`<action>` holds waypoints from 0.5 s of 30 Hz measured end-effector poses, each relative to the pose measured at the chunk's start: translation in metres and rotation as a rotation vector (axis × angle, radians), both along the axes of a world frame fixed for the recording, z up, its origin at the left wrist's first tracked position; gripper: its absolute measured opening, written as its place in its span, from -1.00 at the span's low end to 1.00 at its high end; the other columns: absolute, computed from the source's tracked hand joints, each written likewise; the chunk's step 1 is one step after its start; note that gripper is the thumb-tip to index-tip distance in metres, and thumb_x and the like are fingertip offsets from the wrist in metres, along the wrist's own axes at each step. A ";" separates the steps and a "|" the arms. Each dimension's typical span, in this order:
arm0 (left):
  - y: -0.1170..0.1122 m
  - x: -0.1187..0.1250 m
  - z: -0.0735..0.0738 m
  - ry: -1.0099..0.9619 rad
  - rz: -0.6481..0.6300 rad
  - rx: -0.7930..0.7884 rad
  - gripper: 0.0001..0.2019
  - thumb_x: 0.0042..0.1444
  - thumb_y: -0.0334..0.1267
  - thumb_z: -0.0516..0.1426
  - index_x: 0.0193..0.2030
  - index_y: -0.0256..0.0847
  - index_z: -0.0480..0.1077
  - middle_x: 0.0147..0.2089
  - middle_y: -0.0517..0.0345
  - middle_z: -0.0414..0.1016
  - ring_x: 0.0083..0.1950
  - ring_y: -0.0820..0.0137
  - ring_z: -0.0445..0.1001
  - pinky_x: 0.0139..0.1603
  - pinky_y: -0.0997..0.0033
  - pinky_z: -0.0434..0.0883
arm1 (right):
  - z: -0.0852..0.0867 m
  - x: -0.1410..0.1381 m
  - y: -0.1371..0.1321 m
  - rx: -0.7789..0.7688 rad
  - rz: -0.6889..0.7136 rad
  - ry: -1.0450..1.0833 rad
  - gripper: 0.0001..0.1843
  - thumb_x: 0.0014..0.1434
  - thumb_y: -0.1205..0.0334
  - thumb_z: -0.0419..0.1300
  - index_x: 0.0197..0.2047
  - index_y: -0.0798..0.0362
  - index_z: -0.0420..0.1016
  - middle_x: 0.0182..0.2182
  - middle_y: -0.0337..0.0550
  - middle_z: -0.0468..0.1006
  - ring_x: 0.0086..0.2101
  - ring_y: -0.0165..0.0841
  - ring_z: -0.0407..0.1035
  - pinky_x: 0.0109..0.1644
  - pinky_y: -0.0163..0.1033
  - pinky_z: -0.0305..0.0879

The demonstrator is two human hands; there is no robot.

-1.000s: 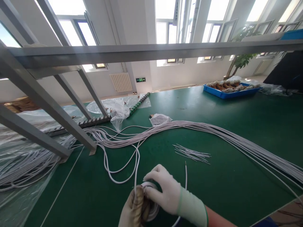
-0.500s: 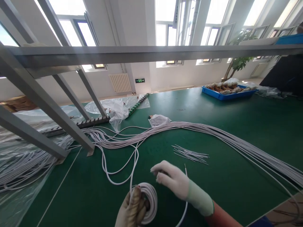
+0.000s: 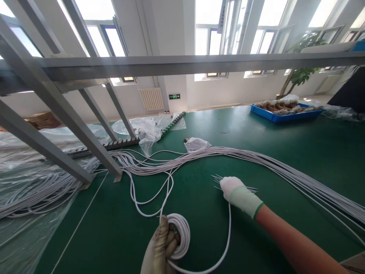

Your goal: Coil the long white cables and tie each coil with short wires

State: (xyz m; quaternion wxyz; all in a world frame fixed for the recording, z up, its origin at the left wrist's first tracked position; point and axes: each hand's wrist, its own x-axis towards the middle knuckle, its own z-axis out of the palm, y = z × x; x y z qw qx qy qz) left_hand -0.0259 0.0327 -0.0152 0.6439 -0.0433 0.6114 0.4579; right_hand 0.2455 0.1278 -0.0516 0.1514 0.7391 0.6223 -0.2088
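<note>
My left hand, in a worn tan glove, grips a small coil of white cable near the bottom edge. The cable's free end curves off to the right and back up towards my right hand. My right hand, in a white glove with a green cuff, reaches out over a small heap of thin white ties on the green table; its fingers rest on them, and whether any tie is pinched is hidden. A long bundle of white cables runs across the table behind both hands.
Grey metal frame legs stand at the left with a crossbar overhead. Clear plastic sheeting and more cable lie at the left. A small bag sits mid-table. A blue tray with parts stands at the far right.
My right hand has left the coil and moved forward and right onto the thin ties. The left hand keeps holding the coil.
</note>
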 end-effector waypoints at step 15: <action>-0.014 0.000 0.007 -0.061 0.015 0.135 -0.73 0.25 -0.57 0.24 0.04 -0.30 0.40 -0.25 0.04 0.69 -0.30 0.32 0.72 -0.32 0.46 0.66 | 0.032 -0.006 -0.011 0.100 0.123 0.139 -0.95 0.33 0.37 0.32 -0.14 0.14 0.54 -0.17 -0.07 0.58 -0.15 -0.20 0.52 0.00 0.00 0.53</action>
